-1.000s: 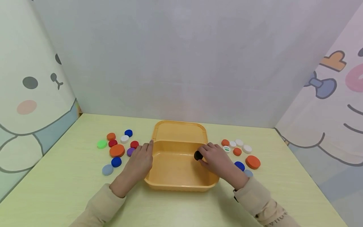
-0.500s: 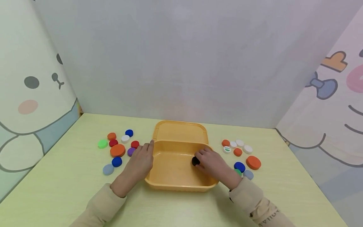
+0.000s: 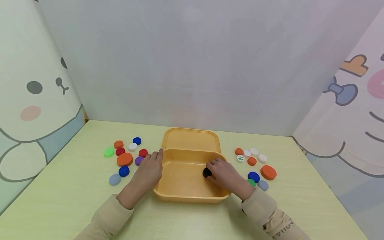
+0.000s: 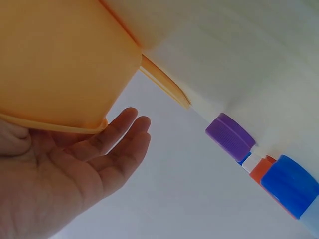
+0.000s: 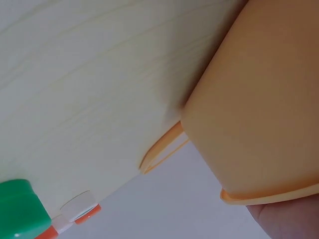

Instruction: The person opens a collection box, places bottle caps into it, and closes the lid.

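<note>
— While the right hand [image 3: 225, 176] reaches over the rim, what do its fingers have?

— Its fingertips pinch a small round black bottle cap [image 3: 207, 172], held low inside the near compartment of the orange-yellow plastic two-compartment box [image 3: 192, 197], towards the box's right wall. The cap looks to be at or just above the floor; I cannot tell which. I'd judge the low, light pinch suits setting it down gently.

— And the left hand [image 3: 149, 171]?

— Fingers straight and relaxed, lying flat against the outside of the box's left wall; the left wrist view shows the rim above the palm. My guess is that it steadies the box against sliding.

— What lies around the box?

— To its left, near the left hand, a purple ridged plastic cap [image 4: 230, 136] and a blue plastic cap [image 4: 289, 185], with orange, red, white and green ones beyond. To its right, beside the right wrist, a green cap [image 5: 20, 209], a wide orange cap [image 3: 268, 172] and several white ones. All rest on the pale green wooden tabletop [image 3: 75, 196], loose on either side, within reach of each hand.
</note>
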The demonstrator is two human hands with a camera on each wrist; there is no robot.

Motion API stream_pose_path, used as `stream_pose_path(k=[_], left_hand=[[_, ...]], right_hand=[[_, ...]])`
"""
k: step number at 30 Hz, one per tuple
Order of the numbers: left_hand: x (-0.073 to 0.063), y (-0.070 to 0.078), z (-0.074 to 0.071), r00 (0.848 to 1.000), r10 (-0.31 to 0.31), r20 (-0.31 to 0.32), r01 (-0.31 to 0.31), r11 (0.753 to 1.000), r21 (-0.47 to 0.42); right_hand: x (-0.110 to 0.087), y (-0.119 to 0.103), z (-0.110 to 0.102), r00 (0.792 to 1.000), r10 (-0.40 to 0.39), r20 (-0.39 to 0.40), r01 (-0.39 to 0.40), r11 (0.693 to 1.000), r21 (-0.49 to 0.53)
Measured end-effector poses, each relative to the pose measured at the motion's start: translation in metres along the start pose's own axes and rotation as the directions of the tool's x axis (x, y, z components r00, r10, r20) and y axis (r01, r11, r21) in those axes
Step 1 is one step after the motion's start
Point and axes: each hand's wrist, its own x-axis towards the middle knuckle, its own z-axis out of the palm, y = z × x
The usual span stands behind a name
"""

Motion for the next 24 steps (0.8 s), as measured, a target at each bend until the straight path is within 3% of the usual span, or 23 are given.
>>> stream_pose_path(k=[13,20,24], left_hand=[[0.0,0.0,0.0,1.0,-0.002,0.005,0.002,1.0,-0.005],[-0.001,0.0,0.0,1.0,0.006,0.004,-0.006,1.0,0.003],[-0.001,0.0,0.0,1.0,0.006,0.002,-0.006,1.0,0.0]], right_hand=[[-0.001,0.002,-0.019,0.999,0.013,-0.05,-0.015,0.999,-0.045],[-0.007,0.012,-0.037,0.986,-0.013,-0.167,-0.004,0.995,-0.102],[-0.01,0.023,-0.042,0.981,0.023,-0.192,-0.044,0.993,-0.107]])
